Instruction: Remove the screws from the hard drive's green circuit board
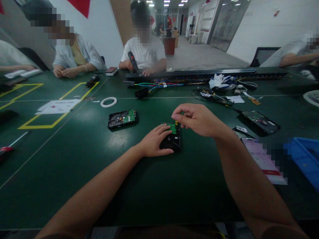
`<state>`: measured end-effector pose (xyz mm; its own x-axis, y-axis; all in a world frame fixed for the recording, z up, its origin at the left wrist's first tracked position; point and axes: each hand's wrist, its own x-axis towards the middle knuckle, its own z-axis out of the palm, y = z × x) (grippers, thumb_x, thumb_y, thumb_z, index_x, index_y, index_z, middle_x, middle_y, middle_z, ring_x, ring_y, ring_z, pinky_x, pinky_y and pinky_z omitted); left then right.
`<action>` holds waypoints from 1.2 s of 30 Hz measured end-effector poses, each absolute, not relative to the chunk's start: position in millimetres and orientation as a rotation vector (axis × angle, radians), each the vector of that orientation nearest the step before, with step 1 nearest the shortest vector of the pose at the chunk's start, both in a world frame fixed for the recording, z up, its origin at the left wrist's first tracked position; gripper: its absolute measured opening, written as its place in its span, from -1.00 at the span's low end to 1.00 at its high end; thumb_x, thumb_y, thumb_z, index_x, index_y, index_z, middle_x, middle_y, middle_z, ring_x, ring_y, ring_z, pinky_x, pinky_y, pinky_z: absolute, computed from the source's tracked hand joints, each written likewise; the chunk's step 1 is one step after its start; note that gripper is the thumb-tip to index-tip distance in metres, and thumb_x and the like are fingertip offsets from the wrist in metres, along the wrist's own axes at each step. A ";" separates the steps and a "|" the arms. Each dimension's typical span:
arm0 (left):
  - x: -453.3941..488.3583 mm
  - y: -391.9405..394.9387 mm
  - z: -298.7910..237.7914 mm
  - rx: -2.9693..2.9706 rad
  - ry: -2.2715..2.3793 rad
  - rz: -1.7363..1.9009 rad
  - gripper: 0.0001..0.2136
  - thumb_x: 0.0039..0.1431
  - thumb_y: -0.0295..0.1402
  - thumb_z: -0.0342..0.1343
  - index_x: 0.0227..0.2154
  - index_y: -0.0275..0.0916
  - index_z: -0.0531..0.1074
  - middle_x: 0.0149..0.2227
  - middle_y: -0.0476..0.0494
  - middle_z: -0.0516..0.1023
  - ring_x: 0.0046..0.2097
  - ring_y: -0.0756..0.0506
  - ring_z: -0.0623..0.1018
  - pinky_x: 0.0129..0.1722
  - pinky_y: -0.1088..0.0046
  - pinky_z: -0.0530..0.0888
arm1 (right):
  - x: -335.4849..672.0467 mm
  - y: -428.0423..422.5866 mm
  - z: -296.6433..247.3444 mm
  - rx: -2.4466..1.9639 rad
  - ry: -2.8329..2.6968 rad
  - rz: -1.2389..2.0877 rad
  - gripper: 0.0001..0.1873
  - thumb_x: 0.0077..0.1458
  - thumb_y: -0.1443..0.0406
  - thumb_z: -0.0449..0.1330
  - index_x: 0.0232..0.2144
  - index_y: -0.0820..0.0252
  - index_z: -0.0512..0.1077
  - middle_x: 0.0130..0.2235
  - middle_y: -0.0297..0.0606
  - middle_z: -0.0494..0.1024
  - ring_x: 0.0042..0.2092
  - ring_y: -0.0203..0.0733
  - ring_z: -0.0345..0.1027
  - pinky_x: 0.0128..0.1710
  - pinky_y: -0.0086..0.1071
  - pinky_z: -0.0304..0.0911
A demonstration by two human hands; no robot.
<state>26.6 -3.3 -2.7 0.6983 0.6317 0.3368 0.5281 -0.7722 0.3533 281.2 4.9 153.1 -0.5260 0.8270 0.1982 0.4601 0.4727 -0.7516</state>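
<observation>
Green table | hard drive under left grip | right grip pinched above

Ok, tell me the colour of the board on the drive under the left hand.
The board is green, the drive black; head view.

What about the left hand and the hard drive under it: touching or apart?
Touching. The head view shows the left hand resting on the hard drive, fingers over its top, no gap.

Left hand flat, right hand pinched
</observation>
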 end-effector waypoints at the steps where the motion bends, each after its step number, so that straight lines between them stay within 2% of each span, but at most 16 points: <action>1: 26.7 -3.4 -2.6 2.677 0.930 0.657 -0.17 0.32 0.27 0.28 0.43 -0.20 0.35 0.50 -0.46 0.34 0.56 -0.51 0.28 0.53 -0.31 0.27 | 281.5 5.3 153.4 -1.061 -2.186 0.845 -0.74 0.37 0.06 0.31 -0.20 0.10 0.63 -0.27 -0.29 0.67 -0.33 -0.19 0.52 -0.27 -0.29 0.34; 4: 26.4 -3.5 -2.6 2.677 0.927 0.660 -0.17 0.33 0.26 0.29 0.43 -0.21 0.34 0.50 -0.47 0.34 0.56 -0.51 0.28 0.53 -0.31 0.26 | 283.0 6.1 154.2 -1.058 -2.212 0.775 -0.77 0.35 0.11 0.31 -0.19 0.11 0.66 -0.23 -0.27 0.68 -0.34 -0.22 0.50 -0.28 -0.30 0.31; 9: 25.6 -3.4 -3.0 2.678 0.923 0.662 -0.16 0.33 0.26 0.29 0.44 -0.22 0.33 0.50 -0.48 0.34 0.56 -0.51 0.27 0.54 -0.29 0.26 | 284.9 4.0 154.9 -1.130 -2.148 0.840 -0.75 0.31 0.14 0.33 -0.04 0.11 0.60 -0.22 -0.26 0.71 -0.37 -0.20 0.48 -0.34 -0.30 0.28; 14: 25.4 -3.2 -3.0 2.679 0.915 0.663 -0.15 0.33 0.26 0.28 0.44 -0.23 0.33 0.50 -0.48 0.34 0.56 -0.51 0.27 0.55 -0.29 0.25 | 284.5 4.2 154.6 -1.238 -2.108 0.750 -0.83 0.28 0.16 0.33 -0.17 0.12 0.55 -0.38 -0.28 0.63 -0.37 -0.15 0.48 -0.33 -0.27 0.26; 18: 25.9 -2.9 -3.1 2.668 0.908 0.661 -0.16 0.33 0.25 0.29 0.45 -0.19 0.32 0.51 -0.46 0.33 0.56 -0.51 0.27 0.54 -0.31 0.26 | 285.0 6.6 152.7 -1.188 -2.114 0.748 -0.84 0.29 0.15 0.32 -0.20 0.09 0.57 -0.35 -0.29 0.62 -0.33 -0.13 0.50 -0.34 -0.28 0.26; 22: 26.4 -2.4 -3.7 2.664 0.904 0.674 -0.17 0.32 0.24 0.30 0.44 -0.18 0.33 0.51 -0.46 0.33 0.56 -0.53 0.27 0.52 -0.34 0.26 | 285.8 6.5 151.8 -1.141 -2.160 0.788 -0.79 0.32 0.14 0.31 -0.10 0.09 0.62 -0.34 -0.30 0.63 -0.34 -0.16 0.50 -0.34 -0.30 0.26; 28: 26.4 -2.9 -3.2 2.673 0.914 0.672 -0.17 0.33 0.24 0.29 0.44 -0.21 0.33 0.50 -0.49 0.34 0.55 -0.52 0.28 0.53 -0.31 0.26 | 285.9 6.5 152.9 -1.139 -2.191 0.795 -0.72 0.37 0.27 0.19 0.01 0.13 0.64 -0.37 -0.31 0.63 -0.35 -0.18 0.50 -0.28 -0.28 0.30; 33: 26.7 -3.4 -3.0 2.663 0.914 0.676 -0.18 0.32 0.24 0.30 0.44 -0.18 0.32 0.51 -0.46 0.33 0.56 -0.53 0.28 0.52 -0.33 0.27 | 285.5 9.7 151.0 -1.132 -2.210 0.718 -0.74 0.43 0.11 0.23 -0.11 0.12 0.65 -0.31 -0.29 0.64 -0.29 -0.17 0.47 -0.25 -0.28 0.25; 36: 26.6 -3.4 -3.0 2.664 0.918 0.674 -0.17 0.32 0.24 0.30 0.45 -0.18 0.32 0.51 -0.46 0.33 0.56 -0.53 0.27 0.53 -0.33 0.26 | 284.3 10.2 149.3 -1.130 -2.175 0.739 -0.77 0.39 0.10 0.29 -0.13 0.11 0.63 -0.27 -0.27 0.65 -0.27 -0.15 0.46 -0.23 -0.27 0.25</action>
<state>26.6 -3.4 -3.0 0.6955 0.6302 0.3450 0.5176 -0.7726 0.3678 284.3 10.2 149.3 -0.4782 0.8468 0.2328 0.5298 0.4896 -0.6925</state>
